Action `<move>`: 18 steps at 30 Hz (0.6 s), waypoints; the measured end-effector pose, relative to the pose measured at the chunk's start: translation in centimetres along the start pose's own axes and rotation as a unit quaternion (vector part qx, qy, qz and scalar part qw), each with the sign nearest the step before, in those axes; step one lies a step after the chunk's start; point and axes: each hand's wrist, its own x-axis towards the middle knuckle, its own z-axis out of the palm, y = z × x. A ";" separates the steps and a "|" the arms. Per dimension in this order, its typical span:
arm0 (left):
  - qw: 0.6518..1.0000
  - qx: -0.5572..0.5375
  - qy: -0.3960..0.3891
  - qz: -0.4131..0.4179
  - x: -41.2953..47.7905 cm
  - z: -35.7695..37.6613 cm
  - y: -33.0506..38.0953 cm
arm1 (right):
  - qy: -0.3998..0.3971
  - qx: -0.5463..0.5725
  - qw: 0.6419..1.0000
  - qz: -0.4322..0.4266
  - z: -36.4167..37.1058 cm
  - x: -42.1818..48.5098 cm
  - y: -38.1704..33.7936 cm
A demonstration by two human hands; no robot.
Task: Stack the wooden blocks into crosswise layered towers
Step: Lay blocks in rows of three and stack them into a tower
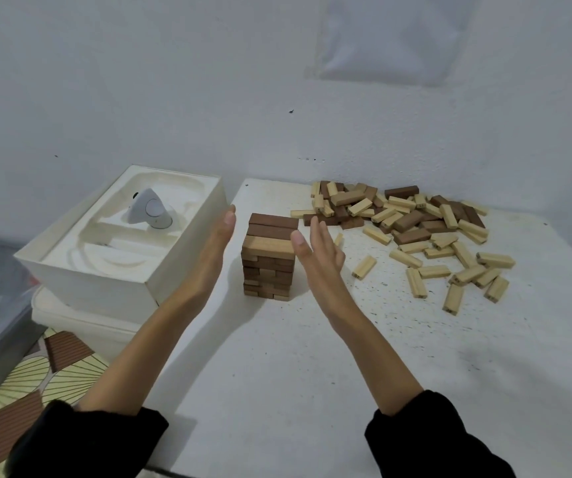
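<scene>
Layers of dark brown and pale wooden blocks form a short square tower (269,260) near the middle of the white speckled table (277,357), each layer lying crosswise to the one beneath. Its top layer shows two dark blocks and one pale one side by side. The left hand (214,250) stands on edge just left of the tower, apart from it, fingers straight and held together. The right hand (315,257) stands just beside the tower's right face, fingers straight, holding nothing; whether its thumb touches the wood cannot be told. A loose pile of dark and pale blocks (415,225) lies scattered toward the table's far right. An open white cardboard box (105,284) holding a grey-white rounded device (150,212) sits left of the table.
</scene>
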 end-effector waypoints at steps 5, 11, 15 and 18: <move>0.999 -0.011 -0.046 -0.019 -0.5 1.1 -1.0 | 0.002 0.000 1.000 0.004 1.3 0.2 -0.1; 0.999 -0.016 -0.032 -0.017 -0.3 0.9 -0.9 | 0.002 -0.021 1.000 -0.002 0.9 0.4 0.2; 0.999 -0.010 -0.042 -0.022 -0.2 0.6 -1.0 | 0.017 0.010 1.000 0.014 0.5 0.4 -0.1; 0.998 -0.018 -0.051 -0.023 -0.5 1.4 -0.6 | 0.009 0.029 0.999 0.025 1.1 0.2 -0.5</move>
